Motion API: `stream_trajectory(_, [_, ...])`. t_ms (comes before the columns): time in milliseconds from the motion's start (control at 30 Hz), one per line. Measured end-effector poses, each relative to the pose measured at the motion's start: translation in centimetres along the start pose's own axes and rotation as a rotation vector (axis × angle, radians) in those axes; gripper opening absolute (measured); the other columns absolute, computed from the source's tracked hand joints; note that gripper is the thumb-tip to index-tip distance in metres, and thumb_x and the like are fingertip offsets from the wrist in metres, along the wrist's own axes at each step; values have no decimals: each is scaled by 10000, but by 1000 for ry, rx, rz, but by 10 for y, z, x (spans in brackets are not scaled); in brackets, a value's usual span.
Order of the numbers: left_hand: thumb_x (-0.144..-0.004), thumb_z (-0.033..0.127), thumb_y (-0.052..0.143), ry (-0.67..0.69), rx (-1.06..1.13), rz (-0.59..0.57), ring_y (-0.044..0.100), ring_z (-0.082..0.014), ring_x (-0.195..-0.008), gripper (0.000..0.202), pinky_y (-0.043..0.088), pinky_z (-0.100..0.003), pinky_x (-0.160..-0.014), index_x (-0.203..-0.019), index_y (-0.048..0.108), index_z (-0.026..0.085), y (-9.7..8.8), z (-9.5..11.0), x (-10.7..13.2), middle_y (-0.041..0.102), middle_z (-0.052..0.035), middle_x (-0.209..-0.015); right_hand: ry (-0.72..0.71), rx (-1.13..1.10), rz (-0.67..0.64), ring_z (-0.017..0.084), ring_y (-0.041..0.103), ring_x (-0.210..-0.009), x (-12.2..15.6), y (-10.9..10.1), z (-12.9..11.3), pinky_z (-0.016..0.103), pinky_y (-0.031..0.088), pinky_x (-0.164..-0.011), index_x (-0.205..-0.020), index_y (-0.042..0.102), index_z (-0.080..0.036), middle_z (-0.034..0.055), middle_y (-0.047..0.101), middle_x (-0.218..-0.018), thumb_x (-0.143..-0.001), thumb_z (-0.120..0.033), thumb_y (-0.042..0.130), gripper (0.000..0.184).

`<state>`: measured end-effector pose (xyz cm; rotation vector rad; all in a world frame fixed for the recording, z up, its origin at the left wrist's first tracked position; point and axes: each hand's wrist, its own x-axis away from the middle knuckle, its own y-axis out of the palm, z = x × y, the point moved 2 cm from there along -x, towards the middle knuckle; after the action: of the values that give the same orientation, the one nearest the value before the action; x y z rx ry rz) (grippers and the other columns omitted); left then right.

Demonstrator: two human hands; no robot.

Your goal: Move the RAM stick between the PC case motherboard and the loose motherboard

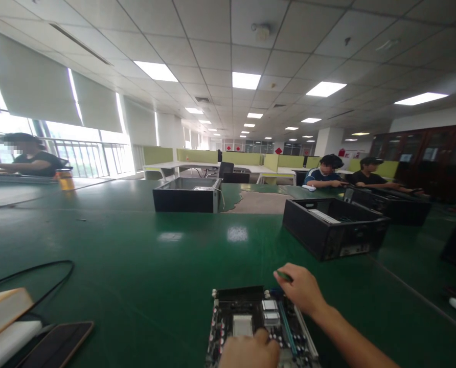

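Note:
A motherboard [247, 306] lies on the green table in front of me, cut off by the bottom edge of the view. It carries a pale square processor socket [242, 325], silver heatsink blocks [270, 312] and blue-green slots [287, 327]. My left hand [249, 351] is closed over the near part of the board, and what its fingers grip is hidden. Just above the far right corner of the board is my right hand [301, 289], fingers curled in a pinch. Anything between those fingertips is too small to make out.
Open black computer cases stand beyond the board, one at centre left [185, 201] and one at right [335, 227]. A phone [55, 345], a black cable [65, 273] and a box [5, 312] lie at lower left. Several people sit at the table farther off.

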<state>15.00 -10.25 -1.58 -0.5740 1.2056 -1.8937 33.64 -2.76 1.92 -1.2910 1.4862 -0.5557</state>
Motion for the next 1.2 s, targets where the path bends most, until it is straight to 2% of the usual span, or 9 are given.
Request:
stream_trajectory(133, [-755, 340, 526, -93, -8, 300, 543, -217, -1080, 329, 423, -322, -912, -1073, 604, 302, -62, -38, 7, 572, -19, -1198, 43, -107, -29, 168, 592, -807, 26, 30, -29, 257, 416, -724, -917, 669, -248, 27, 643, -882, -846, -406, 417, 305])
stream_trajectory(200, [-730, 273, 526, -222, -7, 376, 512, -213, -1120, 413, 390, -320, -956, -1139, 572, 237, -76, -67, 7, 553, -42, -1227, 61, -94, -49, 172, 598, -819, 27, 34, -34, 259, 418, -711, -1094, 614, -268, 24, 637, -940, -827, -396, 458, 335])
stream_trajectory(333, [-759, 262, 483, -231, 69, 322, 587, -200, -954, 269, 435, -295, -863, -956, 654, 201, -69, -102, 2, 658, -43, -1009, 49, -19, -119, 183, 600, -872, 24, 36, -36, 266, 420, -728, -1227, 527, -299, 23, 624, -1032, -823, -350, 467, 412])
stream_trajectory(633, [-757, 264, 466, -181, 177, 321, 616, -189, -856, 236, 456, -268, -797, -833, 674, 182, -66, -99, -1, 690, -32, -889, 69, -5, -153, 199, 586, -989, 26, 38, -35, 295, 423, -820, -1215, 544, -309, 20, 626, -1111, -823, -351, 460, 403])
stream_trajectory(767, [-756, 261, 484, -179, 156, 317, 600, -200, -952, 277, 441, -293, -885, -952, 664, 186, -66, -104, 0, 677, -41, -995, 81, 3, -149, 207, 569, -1041, 26, 37, -35, 312, 417, -857, -1251, 521, -276, 47, 622, -1142, -834, -372, 441, 435])
stream_trajectory(867, [-747, 262, 512, -152, 67, 419, 532, -227, -1077, 364, 391, -356, -970, -1093, 611, 198, -72, -88, 6, 617, -57, -1136, 83, -7, -146, 208, 561, -1062, 26, 36, -35, 321, 415, -874, -1249, 523, -265, 50, 616, -1162, -833, -375, 443, 438])
stream_trajectory(967, [-803, 320, 482, -63, -22, 459, 509, -249, -1084, 293, 405, -396, -943, -1047, 622, 238, -64, -50, 13, 601, -72, -1131, 85, -17, -137, 206, 559, -1071, 25, 36, -34, 320, 413, -886, -1238, 534, -257, 51, 611, -1176, -832, -375, 447, 432])
stream_trajectory(1100, [-868, 338, 408, 156, -22, 17, 506, -292, -1104, 304, 435, -464, -881, -1118, 580, 349, -4, 1, 9, 593, -77, -1175, 112, -39, -116, 206, 565, -1066, 26, 39, -34, 319, 413, -892, -1207, 562, -244, 47, 615, -1174, -833, -397, 441, 422])
stream_trajectory(1200, [-888, 369, 363, 77, -73, -21, 416, -373, -1199, 335, 362, -598, -902, -1177, 532, 375, 34, 14, -2, 508, -112, -1291, 146, -60, -69, 207, 578, -1043, 26, 38, -33, 322, 425, -871, -1167, 590, -252, 39, 632, -1146, -845, -407, 417, 397])
